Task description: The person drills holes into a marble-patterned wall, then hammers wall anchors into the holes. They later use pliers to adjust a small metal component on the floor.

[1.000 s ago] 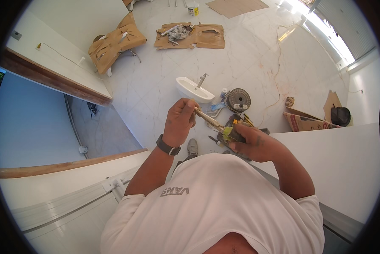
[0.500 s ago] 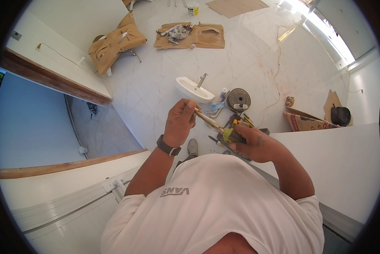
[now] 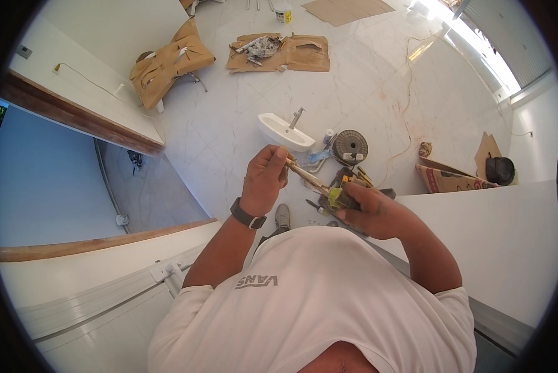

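My right hand (image 3: 375, 211) is closed round the dark handle of a long-shafted tool (image 3: 308, 178) with a yellow-green collar. Its pale, narrow shaft slants up and left across the gap between my hands. My left hand (image 3: 263, 177), with a dark watch on the wrist, pinches the far end of that shaft between thumb and fingers. What sits under those fingertips is too small to make out. Just beyond my hands a white washbasin (image 3: 285, 132) with a metal tap lies on the floor.
A dark spool (image 3: 350, 147) and several hand tools (image 3: 347, 177) lie on the marble-look floor below my right hand. Flattened cardboard (image 3: 308, 54) carries crumpled material farther off. A cardboard box (image 3: 450, 177) stands behind a white surface (image 3: 478, 230) at right; a doorway opens at left.
The tool turns very slightly in my right hand. My left hand stays at the shaft's end, and everything else looks the same.
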{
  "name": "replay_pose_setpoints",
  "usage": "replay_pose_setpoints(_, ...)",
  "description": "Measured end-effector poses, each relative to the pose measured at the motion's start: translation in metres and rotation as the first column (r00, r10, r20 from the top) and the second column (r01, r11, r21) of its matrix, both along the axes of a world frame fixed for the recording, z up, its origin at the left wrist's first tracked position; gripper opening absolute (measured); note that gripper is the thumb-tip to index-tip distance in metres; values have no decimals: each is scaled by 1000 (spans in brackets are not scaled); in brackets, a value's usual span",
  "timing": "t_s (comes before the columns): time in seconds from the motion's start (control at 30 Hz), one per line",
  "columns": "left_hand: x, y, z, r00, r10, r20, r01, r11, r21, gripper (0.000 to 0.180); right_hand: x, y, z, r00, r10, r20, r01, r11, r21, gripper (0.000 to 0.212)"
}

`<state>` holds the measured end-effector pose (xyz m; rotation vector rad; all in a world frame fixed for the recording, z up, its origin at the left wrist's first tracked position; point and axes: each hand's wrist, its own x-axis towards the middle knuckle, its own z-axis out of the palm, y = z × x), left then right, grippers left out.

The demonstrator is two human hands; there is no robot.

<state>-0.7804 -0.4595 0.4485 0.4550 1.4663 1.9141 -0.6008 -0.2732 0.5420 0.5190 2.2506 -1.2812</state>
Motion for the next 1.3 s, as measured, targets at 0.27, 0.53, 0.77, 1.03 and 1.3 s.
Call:
replay_pose_setpoints(0.27, -2, 0, 0, 999, 16, -41, -19, 997, -71, 44, 1, -15, -5, 996, -7, -88, 15, 995, 94, 31)
replay_pose_setpoints(0.53, -6, -3, 7, 1000, -10, 12, 11, 995, -99, 44, 6, -14, -15, 970, 45, -240, -11, 990, 140, 28)
replay_pose_setpoints(0.77, -2, 2, 4, 907, 12, 422, -63, 992, 107, 39, 4, -15, -33, 953, 15, -303, 15, 995, 97, 29)
replay_pose_setpoints(1.03, 1, -2, -3, 682, -263, 683, -16, 928, 373, 40, 2, -15, -37, 963, 37, -268, -19, 997, 71, 31)
replay_pose_setpoints(1.3, -6, -4, -5, 835, -152, 528, 17, 968, 251, 35, -6, -7, -11, 980, 44, -194, -14, 988, 154, 29)
